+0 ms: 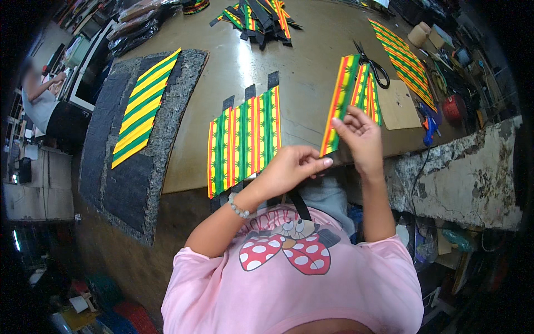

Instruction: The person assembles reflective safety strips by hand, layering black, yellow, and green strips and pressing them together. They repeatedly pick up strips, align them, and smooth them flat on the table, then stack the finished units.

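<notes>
A strip of printed fabric (344, 83) in red, yellow and green stands slanted over the table's near edge. My right hand (360, 133) pinches it along its right side, between thumb and fingers. At its bottom end, the closed fingertips of my left hand (297, 170) meet the strip and appear to grip it. Left of my hands lies a patterned panel (243, 139) of side-by-side strips with leaf prints; black tabs stick out at its top. Behind the held strip, more printed strips (367, 94) lie beside black-handled scissors (375, 67).
A dark, rough board (100, 139) carries a green-and-yellow striped piece (146, 108). Jumbled strips (261, 19) lie at the far side. To the right are a striped panel (403, 61), cardboard (397, 106), a blue glue gun (429, 125) and a thread cone (418, 34). Another person (41, 100) stands far left.
</notes>
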The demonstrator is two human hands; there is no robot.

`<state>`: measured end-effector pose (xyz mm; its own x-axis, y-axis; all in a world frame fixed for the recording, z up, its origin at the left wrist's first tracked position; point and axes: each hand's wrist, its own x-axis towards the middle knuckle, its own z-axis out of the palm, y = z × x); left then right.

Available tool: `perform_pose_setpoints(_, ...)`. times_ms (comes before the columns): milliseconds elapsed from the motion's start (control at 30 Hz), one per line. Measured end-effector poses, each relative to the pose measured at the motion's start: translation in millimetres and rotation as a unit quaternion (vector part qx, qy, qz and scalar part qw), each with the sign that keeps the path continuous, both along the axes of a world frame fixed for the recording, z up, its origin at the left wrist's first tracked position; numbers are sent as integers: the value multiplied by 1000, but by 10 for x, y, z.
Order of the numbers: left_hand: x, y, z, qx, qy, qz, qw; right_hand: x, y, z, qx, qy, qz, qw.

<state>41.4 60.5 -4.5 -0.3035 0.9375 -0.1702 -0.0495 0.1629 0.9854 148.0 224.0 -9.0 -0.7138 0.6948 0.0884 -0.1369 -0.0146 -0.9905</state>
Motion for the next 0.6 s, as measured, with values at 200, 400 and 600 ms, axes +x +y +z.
perform_pose_setpoints(200,-670,-260,5,-22,362,143,921,4,721,210,491,-291,-291,768)
perform_pose_setpoints(400,-1274,-88,-215,-24,554,193,809,-1222,257,-163,479,-304,105,817)
perform_pose_setpoints(600,-1616,-11,-330,-14,414,209,886,-1586,29,-246,253,-229,144,929)
